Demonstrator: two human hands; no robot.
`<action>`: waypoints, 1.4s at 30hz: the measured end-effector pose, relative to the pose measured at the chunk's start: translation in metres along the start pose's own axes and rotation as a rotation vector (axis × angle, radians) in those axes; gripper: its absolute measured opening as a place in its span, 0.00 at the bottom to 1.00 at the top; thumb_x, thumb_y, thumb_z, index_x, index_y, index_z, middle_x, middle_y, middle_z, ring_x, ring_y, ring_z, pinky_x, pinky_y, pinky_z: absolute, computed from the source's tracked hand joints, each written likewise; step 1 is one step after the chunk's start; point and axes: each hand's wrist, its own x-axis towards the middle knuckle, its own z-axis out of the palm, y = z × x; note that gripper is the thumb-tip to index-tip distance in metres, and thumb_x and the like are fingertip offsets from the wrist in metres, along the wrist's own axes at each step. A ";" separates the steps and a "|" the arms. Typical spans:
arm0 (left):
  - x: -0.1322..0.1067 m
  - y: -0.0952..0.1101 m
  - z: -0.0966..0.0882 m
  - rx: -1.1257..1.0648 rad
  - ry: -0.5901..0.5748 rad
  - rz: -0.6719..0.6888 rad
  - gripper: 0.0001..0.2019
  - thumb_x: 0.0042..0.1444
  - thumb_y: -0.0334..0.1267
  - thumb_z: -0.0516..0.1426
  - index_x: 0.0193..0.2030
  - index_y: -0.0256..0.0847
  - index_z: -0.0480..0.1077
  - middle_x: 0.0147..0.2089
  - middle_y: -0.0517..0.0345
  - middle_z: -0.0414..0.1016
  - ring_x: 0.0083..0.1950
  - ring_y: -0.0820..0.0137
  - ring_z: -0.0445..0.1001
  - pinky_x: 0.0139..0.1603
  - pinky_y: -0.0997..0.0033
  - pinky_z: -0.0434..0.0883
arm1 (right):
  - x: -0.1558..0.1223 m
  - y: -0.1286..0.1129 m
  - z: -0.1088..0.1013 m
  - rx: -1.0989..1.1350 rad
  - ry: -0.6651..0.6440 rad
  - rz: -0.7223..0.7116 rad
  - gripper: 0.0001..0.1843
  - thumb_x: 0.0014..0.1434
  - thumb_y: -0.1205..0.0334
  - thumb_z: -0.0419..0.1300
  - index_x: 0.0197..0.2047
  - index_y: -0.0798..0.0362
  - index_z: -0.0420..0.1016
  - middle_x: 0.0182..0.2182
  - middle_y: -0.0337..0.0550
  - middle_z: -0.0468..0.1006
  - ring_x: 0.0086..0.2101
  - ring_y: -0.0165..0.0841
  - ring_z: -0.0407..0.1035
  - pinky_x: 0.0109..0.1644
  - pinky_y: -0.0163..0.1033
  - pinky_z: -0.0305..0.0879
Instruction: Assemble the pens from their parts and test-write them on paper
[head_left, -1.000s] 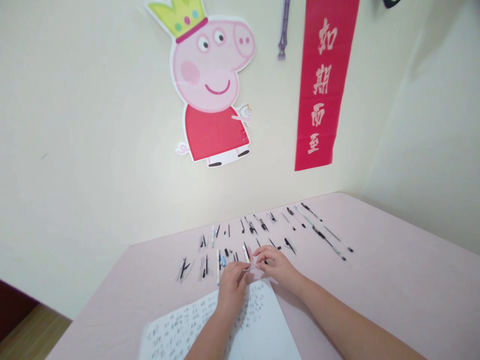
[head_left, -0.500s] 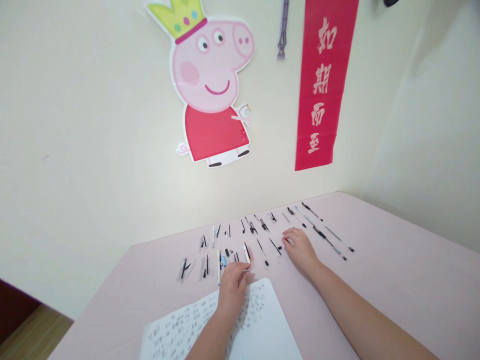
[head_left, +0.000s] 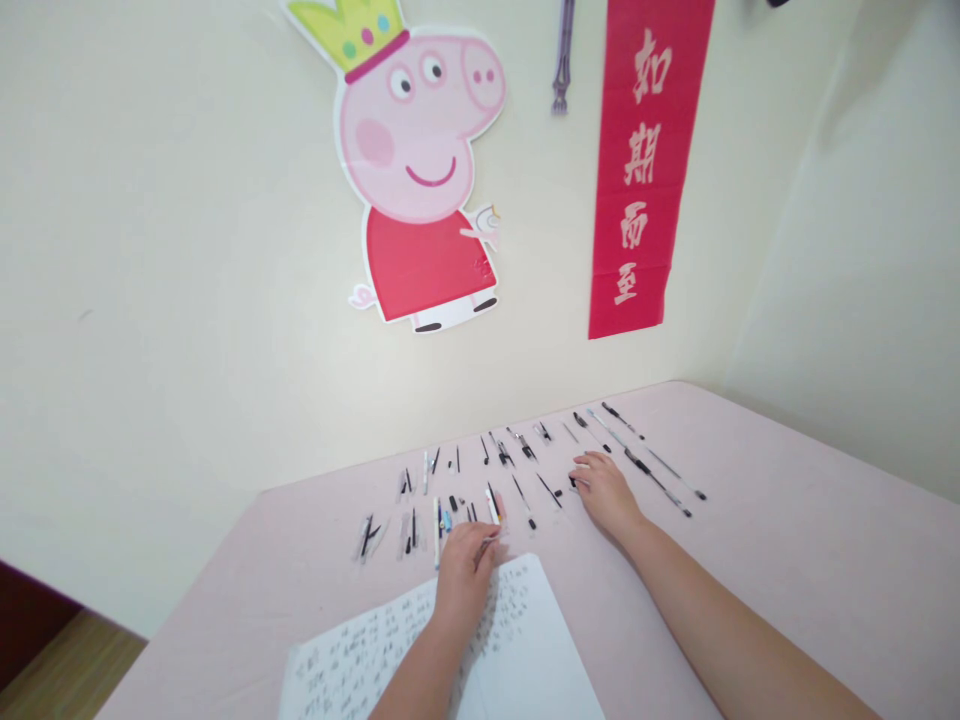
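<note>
My left hand (head_left: 466, 565) rests at the top of an open notebook (head_left: 536, 640), fingers curled together. Something thin and pale shows at its fingertips, too small to name. My right hand (head_left: 604, 492) lies on the table to the right, its thumb and fingers pinched on a small black pen part (head_left: 573, 482), mostly hidden. Just left of it are a dark pen refill (head_left: 549, 490) and another refill with a black cap (head_left: 524, 502). A white pen barrel (head_left: 492, 505) and a white pen (head_left: 436, 535) lie beyond my left hand.
Taken-apart pens lie in two rows on the pink table (head_left: 225, 600), with a black pen (head_left: 657, 481) and a long clear pen (head_left: 646, 450) at the right. Behind stands a wall with a pig cutout (head_left: 431, 260) and a red banner (head_left: 637, 180).
My right hand has shifted slightly right, and a small black piece now shows at its fingertips. My left hand stays in place. The view has moved a little.
</note>
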 end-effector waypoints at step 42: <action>0.000 -0.001 0.001 -0.012 -0.011 -0.028 0.10 0.52 0.32 0.53 0.40 0.41 0.73 0.40 0.52 0.76 0.44 0.63 0.71 0.47 0.58 0.67 | 0.003 -0.011 -0.001 -0.012 -0.087 0.021 0.13 0.56 0.67 0.53 0.32 0.51 0.81 0.43 0.48 0.76 0.51 0.39 0.61 0.57 0.47 0.54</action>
